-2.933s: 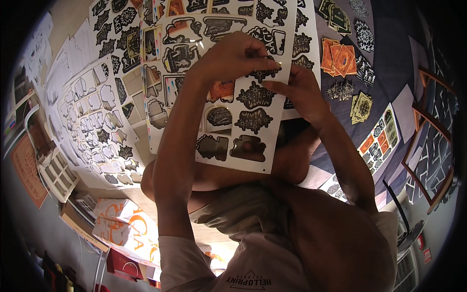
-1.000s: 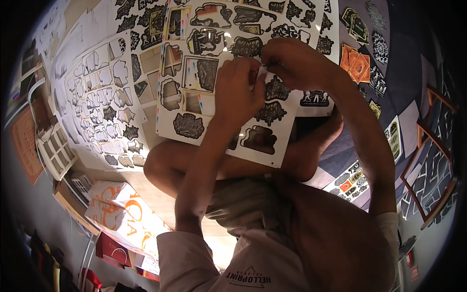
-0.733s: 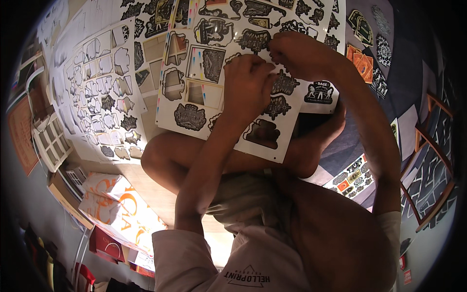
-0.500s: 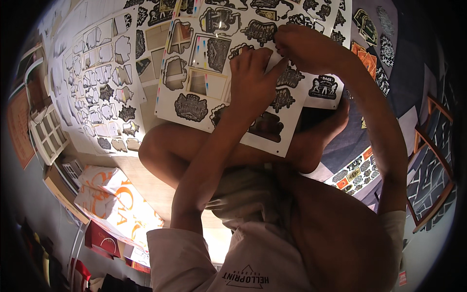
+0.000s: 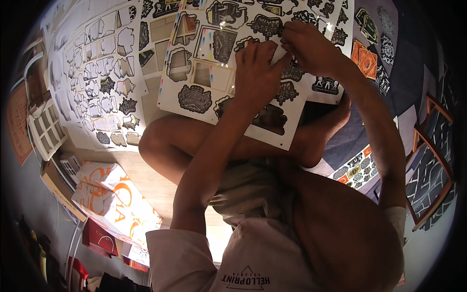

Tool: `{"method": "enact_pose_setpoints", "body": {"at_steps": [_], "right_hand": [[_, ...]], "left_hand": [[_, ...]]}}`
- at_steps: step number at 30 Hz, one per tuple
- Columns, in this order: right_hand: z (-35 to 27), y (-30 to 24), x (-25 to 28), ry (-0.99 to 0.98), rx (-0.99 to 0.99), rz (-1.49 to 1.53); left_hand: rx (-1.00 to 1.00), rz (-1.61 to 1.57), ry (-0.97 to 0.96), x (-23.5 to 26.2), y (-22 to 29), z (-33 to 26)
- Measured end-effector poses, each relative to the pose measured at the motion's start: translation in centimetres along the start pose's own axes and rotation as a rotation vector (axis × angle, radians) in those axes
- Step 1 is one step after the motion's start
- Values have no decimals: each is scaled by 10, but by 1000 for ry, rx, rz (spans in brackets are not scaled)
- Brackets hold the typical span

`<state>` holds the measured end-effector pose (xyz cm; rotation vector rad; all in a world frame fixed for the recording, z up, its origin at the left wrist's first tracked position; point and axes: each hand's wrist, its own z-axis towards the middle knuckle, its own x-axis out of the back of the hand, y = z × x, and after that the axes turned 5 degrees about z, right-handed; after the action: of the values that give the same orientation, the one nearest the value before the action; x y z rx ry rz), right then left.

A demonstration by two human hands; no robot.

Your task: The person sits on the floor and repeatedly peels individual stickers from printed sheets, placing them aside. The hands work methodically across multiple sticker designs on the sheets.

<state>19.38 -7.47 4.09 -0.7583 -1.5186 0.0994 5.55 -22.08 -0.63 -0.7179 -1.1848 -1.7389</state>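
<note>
A large white sheet of die-cut stickers (image 5: 228,90) lies across my raised leg, with black-and-white shaped stickers and several cut-out gaps. My left hand (image 5: 258,68) rests on the sheet, its fingers apart and its thumb stretched toward my right hand. Just beside it, my right hand (image 5: 309,48) has its fingertips pinched together low over the sheet. Whatever lies between those fingertips is too small to make out. A black skull-like sticker (image 5: 265,25) shows just beyond the hands, and an ornate dark sticker (image 5: 194,99) sits near the sheet's near left corner.
Another sticker sheet with many cut-outs (image 5: 104,92) spreads at the left. Orange stickers (image 5: 364,59) and loose black stickers (image 5: 387,50) lie on the dark cloth at right. A white-and-orange paper bag (image 5: 114,199) stands lower left, near a white lattice basket (image 5: 47,129).
The sheet has shifted slightly right and upward in view. Both hands stay close together over it, with my right fingertips still pinched.
</note>
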Motion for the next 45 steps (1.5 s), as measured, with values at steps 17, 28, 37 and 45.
{"method": "enact_pose_setpoints", "body": {"at_steps": [17, 28, 37, 45], "right_hand": [[9, 14, 11, 114, -212, 345], [-120, 45, 43, 529, -713, 1047], [-261, 58, -6, 998, -1185, 952], [-246, 35, 0, 1146, -1279, 51]], "left_hand": [[2, -30, -18, 4, 1, 2], [43, 14, -140, 16, 9, 11], [62, -91, -178, 31, 11, 17], [174, -33, -166, 94, 28, -24]]}}
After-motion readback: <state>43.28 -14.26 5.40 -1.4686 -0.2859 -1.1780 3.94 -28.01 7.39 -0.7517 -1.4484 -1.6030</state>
